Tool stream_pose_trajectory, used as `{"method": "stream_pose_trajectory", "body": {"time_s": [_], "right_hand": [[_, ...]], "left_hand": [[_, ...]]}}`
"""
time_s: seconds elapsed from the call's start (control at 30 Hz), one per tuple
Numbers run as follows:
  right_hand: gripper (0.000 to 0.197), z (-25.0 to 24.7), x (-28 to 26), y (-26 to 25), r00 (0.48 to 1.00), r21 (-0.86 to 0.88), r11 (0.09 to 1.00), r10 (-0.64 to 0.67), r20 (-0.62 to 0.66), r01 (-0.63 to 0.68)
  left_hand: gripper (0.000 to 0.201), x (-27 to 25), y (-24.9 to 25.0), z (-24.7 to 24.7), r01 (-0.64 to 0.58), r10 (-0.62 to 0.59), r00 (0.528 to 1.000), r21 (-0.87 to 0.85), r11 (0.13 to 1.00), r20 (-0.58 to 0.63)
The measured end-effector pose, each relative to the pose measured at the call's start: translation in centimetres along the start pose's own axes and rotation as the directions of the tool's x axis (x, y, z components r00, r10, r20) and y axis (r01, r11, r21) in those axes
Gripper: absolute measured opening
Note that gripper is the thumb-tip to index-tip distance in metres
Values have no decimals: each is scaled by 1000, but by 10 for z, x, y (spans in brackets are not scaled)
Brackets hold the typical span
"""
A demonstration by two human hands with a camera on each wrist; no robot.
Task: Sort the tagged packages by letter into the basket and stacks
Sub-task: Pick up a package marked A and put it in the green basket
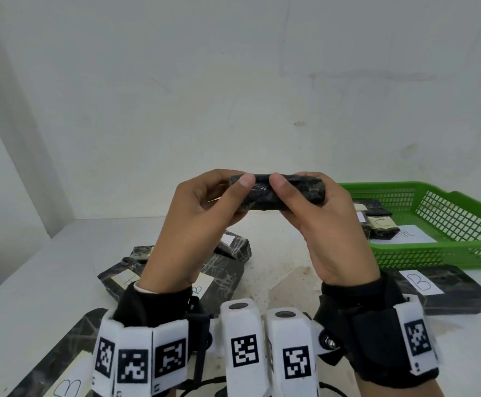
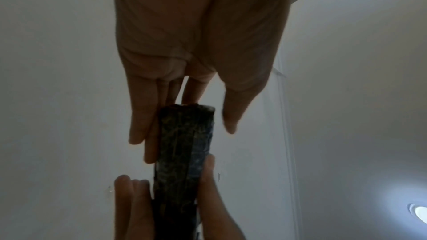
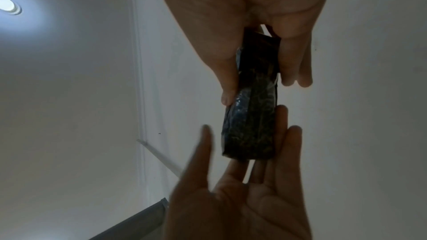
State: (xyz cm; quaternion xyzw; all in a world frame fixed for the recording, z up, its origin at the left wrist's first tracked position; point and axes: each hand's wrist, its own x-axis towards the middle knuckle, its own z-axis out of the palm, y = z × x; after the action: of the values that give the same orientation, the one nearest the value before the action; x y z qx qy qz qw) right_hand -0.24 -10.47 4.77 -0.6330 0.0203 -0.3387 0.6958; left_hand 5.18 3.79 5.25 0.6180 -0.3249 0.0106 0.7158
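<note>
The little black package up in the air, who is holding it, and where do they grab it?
Both hands hold the small black package: left hand pinches its left end, right hand its right end.

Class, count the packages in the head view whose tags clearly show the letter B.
3: one package in front of the green basket, one behind the left wrist, one at bottom left. Other tags are hidden or unreadable.

free: bare table [image 1: 279, 253] centre | blocked: package pile [image 1: 227, 270] left, green basket [image 1: 434, 253] right
</note>
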Motion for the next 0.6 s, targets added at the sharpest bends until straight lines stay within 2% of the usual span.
{"method": "stream_pose_trajectory", "body": {"time_s": [0.17, 0.33, 0.5, 0.6], "right_hand": [[63, 0, 1, 2, 1000, -11, 1000, -13, -10, 13], [69, 0, 1, 0, 997, 15, 999, 37, 72, -38], [51, -2, 0, 2, 996, -79, 993, -89, 15, 90], [49, -2, 1, 5, 997, -76, 995, -68, 44, 72]], "left_hand": [[28, 0, -1, -3, -5, 4, 1000, -47, 999, -5], [29, 1, 0, -5, -1, 0, 1000, -47, 999, -22], [36, 2, -4, -10, 21, -18, 999, -56, 998, 48], [37, 2, -6, -11, 0, 5, 999, -83, 997, 52]]}}
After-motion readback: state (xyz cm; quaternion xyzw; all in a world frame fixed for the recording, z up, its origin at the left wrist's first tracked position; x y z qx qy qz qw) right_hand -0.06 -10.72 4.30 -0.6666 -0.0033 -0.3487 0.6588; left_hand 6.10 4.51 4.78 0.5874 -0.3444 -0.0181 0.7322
